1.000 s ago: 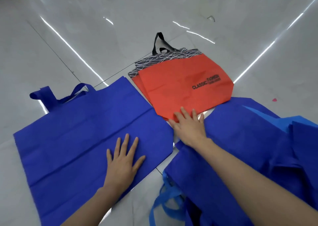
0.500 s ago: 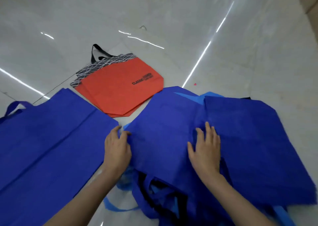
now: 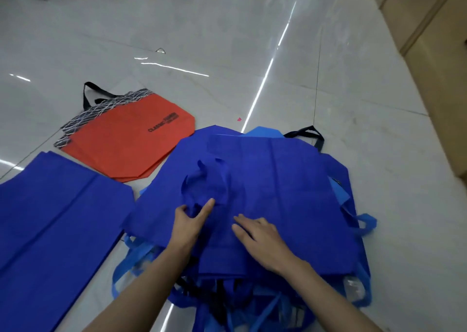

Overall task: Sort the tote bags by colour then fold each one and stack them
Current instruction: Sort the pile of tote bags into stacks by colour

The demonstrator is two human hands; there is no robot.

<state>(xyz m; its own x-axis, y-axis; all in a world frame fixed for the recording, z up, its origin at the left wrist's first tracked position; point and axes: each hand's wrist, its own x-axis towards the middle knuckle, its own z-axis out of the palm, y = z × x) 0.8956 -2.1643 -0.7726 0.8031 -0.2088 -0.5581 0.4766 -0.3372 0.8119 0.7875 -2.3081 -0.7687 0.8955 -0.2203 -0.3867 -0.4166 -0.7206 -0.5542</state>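
Sorting blues. Pinching a handle [image 3: 202, 180] between thumb and forefinger of left hand [image 3: 192, 220]; pressing right hand [image 3: 257, 235] flat, fingers straight, on pile [image 3: 290, 180] mid-floor. Next, probably: lifting top bag clear, over to spread bag [image 3: 50, 218].

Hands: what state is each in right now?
Left hand: pinches a handle of the top blue bag.
Right hand: open, flat on that bag.

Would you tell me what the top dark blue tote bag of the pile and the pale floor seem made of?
Dark blue tote bag: likely non-woven fabric, matte, holding sharp creases. Pale floor: probably polished tile or stone, mirror-like light streaks, thin joints.
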